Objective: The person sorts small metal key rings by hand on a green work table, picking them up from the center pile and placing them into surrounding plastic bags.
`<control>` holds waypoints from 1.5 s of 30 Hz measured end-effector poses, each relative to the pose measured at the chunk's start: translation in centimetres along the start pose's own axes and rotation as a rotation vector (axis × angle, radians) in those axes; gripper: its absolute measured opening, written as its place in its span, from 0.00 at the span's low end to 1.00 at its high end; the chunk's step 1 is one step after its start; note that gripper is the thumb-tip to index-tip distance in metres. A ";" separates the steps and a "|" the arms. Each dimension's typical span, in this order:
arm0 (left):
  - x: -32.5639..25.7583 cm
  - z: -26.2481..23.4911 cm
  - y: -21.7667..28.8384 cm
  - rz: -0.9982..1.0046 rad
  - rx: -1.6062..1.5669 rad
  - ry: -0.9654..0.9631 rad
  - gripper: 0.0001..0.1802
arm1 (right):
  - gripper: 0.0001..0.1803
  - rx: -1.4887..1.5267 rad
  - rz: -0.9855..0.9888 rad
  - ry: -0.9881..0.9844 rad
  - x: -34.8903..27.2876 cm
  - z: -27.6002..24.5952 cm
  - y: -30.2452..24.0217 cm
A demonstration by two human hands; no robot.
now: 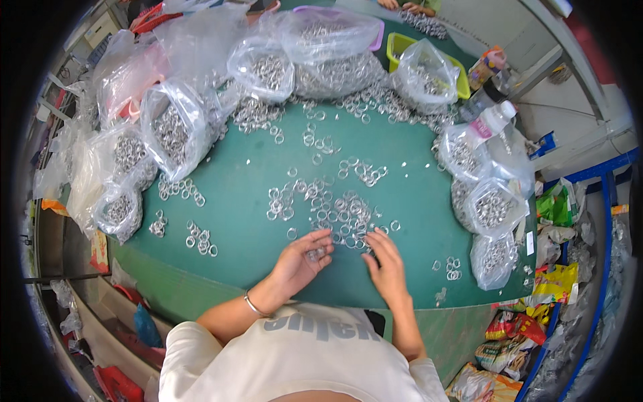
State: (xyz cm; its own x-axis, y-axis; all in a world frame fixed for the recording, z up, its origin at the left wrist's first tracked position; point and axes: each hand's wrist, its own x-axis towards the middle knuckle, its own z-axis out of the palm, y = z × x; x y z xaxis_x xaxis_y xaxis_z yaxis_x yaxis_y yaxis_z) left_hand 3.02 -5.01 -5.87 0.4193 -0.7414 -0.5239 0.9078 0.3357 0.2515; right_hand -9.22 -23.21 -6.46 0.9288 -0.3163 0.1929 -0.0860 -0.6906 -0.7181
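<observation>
A loose pile of small silvery metal rings (343, 209) is spread over the green tabletop (234, 181) before me. My left hand (300, 262), palm turned up with its fingers curled, holds a few metal rings (316, 254) at the near left edge of the pile. A bracelet (254, 305) circles that wrist. On the near right side of the pile, my right hand (386, 266) is palm down with thumb and fingers apart. Its fingertips touch or lie very close to the outermost rings; exact contact is hard to make out.
Clear plastic bags of rings (173, 134) line the table's left and far sides, more bags (492, 208) the right. Small ring groups (201, 239) lie at left and right. A yellow-green basin (462, 77) and a white-capped bottle (494, 119) stand far right. Another person's hands (415, 8) show beyond.
</observation>
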 end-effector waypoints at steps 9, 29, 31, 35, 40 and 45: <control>-2.1 1.0 0.7 -0.010 0.330 0.003 0.20 | 0.14 -0.015 0.227 0.340 1.4 -3.2 1.3; -1.1 0.8 1.4 -0.034 0.429 -0.126 0.13 | 0.17 -0.268 0.100 0.125 2.6 -2.9 -0.9; -0.8 0.7 1.2 -0.092 0.411 -0.157 0.12 | 0.14 -0.332 0.073 0.100 3.3 -1.7 -0.6; -0.5 2.0 0.4 -0.080 0.402 -0.066 0.11 | 0.08 -0.278 0.078 0.177 3.0 -2.3 0.1; -0.3 1.9 -0.3 -0.017 0.505 -0.028 0.10 | 0.06 0.421 0.361 0.212 1.8 -3.3 0.9; -0.2 2.1 0.2 -0.027 0.677 -0.031 0.11 | 0.15 0.446 0.209 0.300 8.8 -7.3 -0.8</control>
State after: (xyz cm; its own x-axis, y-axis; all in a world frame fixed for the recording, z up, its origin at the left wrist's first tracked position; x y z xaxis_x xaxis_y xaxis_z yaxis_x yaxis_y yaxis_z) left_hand 3.11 -6.04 -4.03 0.3872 -0.7641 -0.5159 0.7066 -0.1135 0.6985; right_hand -3.60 -30.16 0.70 0.7600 -0.6320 0.1515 -0.0356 -0.2732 -0.9613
